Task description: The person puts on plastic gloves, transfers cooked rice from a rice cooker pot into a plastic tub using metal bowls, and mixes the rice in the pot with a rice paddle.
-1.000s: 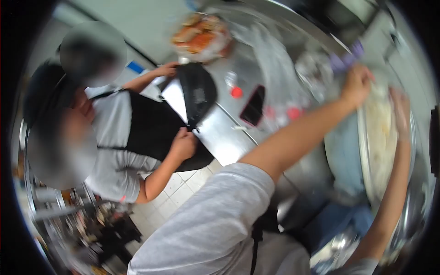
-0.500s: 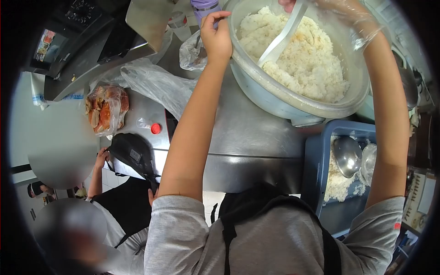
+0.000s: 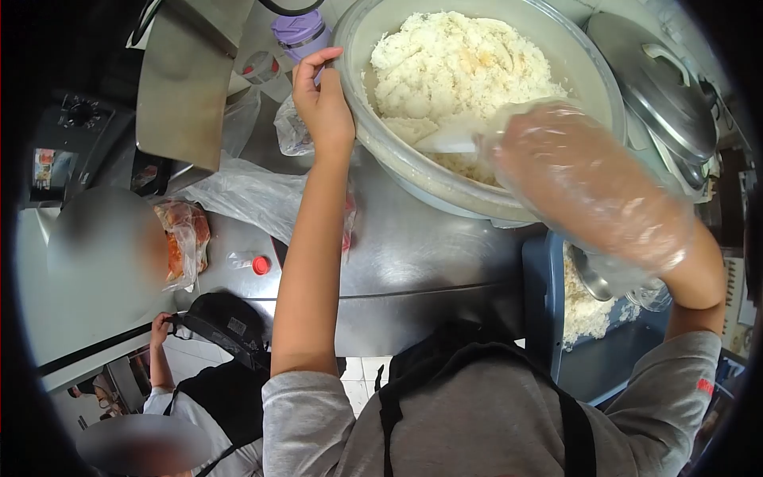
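A large pale tub (image 3: 373, 147) of white rice (image 3: 469, 67) stands on the steel counter. Against the tub's left rim rests my left hand (image 3: 322, 103), bare, with its fingers apart and holding nothing. My right hand (image 3: 548, 151), inside a clear plastic glove, is closed on the handle of a white paddle (image 3: 449, 142). The paddle's blade is down in the rice near the tub's front wall.
Right of the counter, a blue-grey bin (image 3: 544, 278) holds rice and a metal bowl (image 3: 592, 274). A metal lid (image 3: 656, 87) lies at upper right. Left are a purple cup (image 3: 300, 33), plastic bags (image 3: 246, 187), bagged food (image 3: 184, 238) and a co-worker (image 3: 214, 405) with a black bag (image 3: 226, 326).
My right hand has come from the tub's far side to its near right side, bringing the paddle lower into the rice. The view has shifted, and my left hand stays at the rim.
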Motion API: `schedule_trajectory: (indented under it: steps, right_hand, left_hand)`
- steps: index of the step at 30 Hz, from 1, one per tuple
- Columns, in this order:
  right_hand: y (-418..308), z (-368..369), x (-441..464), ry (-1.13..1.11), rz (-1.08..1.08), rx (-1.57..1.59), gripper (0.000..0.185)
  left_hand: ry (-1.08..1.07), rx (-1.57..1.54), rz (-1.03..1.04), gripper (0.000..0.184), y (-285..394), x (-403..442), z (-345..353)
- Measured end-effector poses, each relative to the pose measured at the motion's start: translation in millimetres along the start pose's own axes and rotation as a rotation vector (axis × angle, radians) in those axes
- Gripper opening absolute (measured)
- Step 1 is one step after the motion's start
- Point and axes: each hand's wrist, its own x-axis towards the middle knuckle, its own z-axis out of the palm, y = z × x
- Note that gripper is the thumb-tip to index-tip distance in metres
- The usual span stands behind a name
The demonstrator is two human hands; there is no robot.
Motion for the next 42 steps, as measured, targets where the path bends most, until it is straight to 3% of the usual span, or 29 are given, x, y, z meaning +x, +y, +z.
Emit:
schedule_trajectory:
  steps: [4,8,10,13,15,19,22,27,31,32,33,35,38,40,42]
  right_hand:
    - [6,-13,4,-0.226,0.148,-0.042,0.015]
    - [-5,-1,27,-0.451,0.288,-0.082,0.011]
    - [3,30,24,-0.042,0.094,0.132,0.014]
    - [-9,42,40,0.135,0.095,0.093,0.015]
    - [2,52,76,-0.469,0.356,0.112,0.017]
    - [58,70,79,-0.648,0.851,0.375,0.036]
    - [76,52,60,-0.606,0.875,0.45,0.033]
    - [64,-11,79,-0.443,0.911,0.194,0.028]
    - [34,-13,102,-0.536,0.64,0.028,0.026]
    - [36,50,86,-0.288,0.551,-0.03,0.027]
    - [22,70,94,-0.381,0.719,0.11,0.029]
    - [16,93,96,-0.498,0.619,0.011,0.028]
    - [37,65,83,-0.516,0.661,0.089,0.025]
    - [38,15,79,-0.719,0.771,0.131,0.025]
    - [34,-29,44,-0.477,0.672,0.022,0.031]
  left_hand:
    - [-0.019,-0.059,-0.006,0.024,-2,-1,1]
    - [-0.026,-0.039,-0.019,0.024,6,-5,-1]
    - [-0.033,-0.079,-0.052,0.024,3,-4,1]
    - [-0.027,-0.039,0.021,0.024,1,-4,0]
    - [-0.016,-0.036,-0.144,0.024,12,-8,-1]
    - [-0.021,-0.145,-0.06,0.025,3,-5,2]
    - [-0.019,-0.085,-0.032,0.025,0,-4,1]
    - [-0.032,-0.048,-0.046,0.026,3,-5,3]
    - [-0.028,-0.034,-0.044,0.025,8,-4,3]
    - [-0.04,-0.022,-0.092,0.026,11,-5,2]
    - [-0.041,-0.022,-0.091,0.026,9,-6,1]
    - [-0.029,-0.09,-0.098,0.026,-3,0,-2]
    - [-0.007,-0.082,-0.094,0.026,-5,0,-1]
    - [-0.016,-0.103,-0.085,0.026,-2,-1,0]
    - [-0.027,-0.116,-0.081,0.026,0,-1,-1]
